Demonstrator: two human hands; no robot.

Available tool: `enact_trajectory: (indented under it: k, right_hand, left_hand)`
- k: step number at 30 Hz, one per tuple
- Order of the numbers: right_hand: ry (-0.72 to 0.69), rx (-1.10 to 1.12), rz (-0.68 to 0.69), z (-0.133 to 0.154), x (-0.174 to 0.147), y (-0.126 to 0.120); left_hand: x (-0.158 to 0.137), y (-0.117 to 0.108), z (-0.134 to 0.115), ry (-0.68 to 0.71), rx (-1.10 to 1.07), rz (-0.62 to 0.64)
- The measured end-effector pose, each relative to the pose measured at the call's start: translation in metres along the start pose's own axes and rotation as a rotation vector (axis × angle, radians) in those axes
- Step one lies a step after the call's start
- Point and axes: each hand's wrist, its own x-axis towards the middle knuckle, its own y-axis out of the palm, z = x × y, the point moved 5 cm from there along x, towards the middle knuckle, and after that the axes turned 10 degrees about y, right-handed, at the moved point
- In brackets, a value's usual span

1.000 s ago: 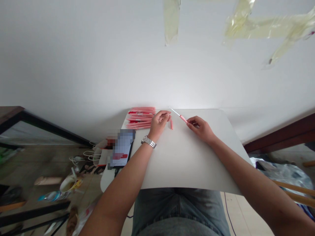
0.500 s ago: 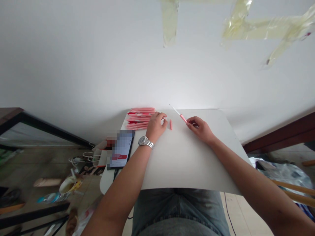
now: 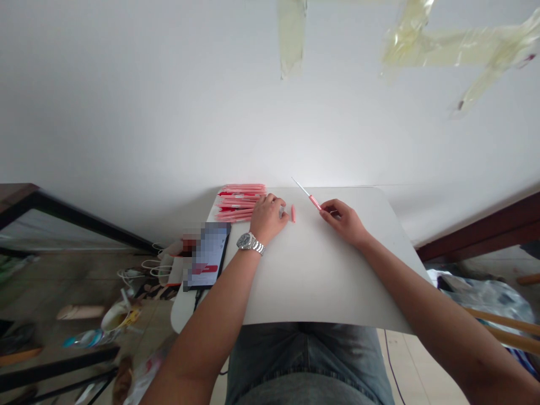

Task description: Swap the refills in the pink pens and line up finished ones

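You have the slim pen [image 3: 314,201] by its rear end in your right hand [image 3: 324,209], the pink barrel slanting away from you and to the left, with a long, thin, pale shaft bare at the front. The short pink piece [image 3: 293,213] lies loose on the table [image 3: 320,281], roughly lengthwise to you, just beside your left thumb. At the table's far left corner, your pink bundle [image 3: 238,215] lies crosswise in clear wrap, red showing between its sticks.
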Motion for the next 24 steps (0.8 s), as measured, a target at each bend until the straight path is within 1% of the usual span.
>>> enact_trajectory:
  k: [6,17,24]
  right_hand:
    - [0.005,0.003,0.001,-0.0002,0.0,0.0003]
    - [0.006,0.018,0.01,-0.0012,-0.0002,0.0004]
    - [0.01,0.013,0.007,0.0004,-0.0006,0.0004]
  left_hand:
    - [0.0003,-0.0009,-0.0006,-0.012,0.028,0.031]
    - [-0.0001,0.0042,0.0028,0.001,-0.027,0.001]
    - [-0.0001,0.0025,-0.0005,0.024,-0.052,-0.006]
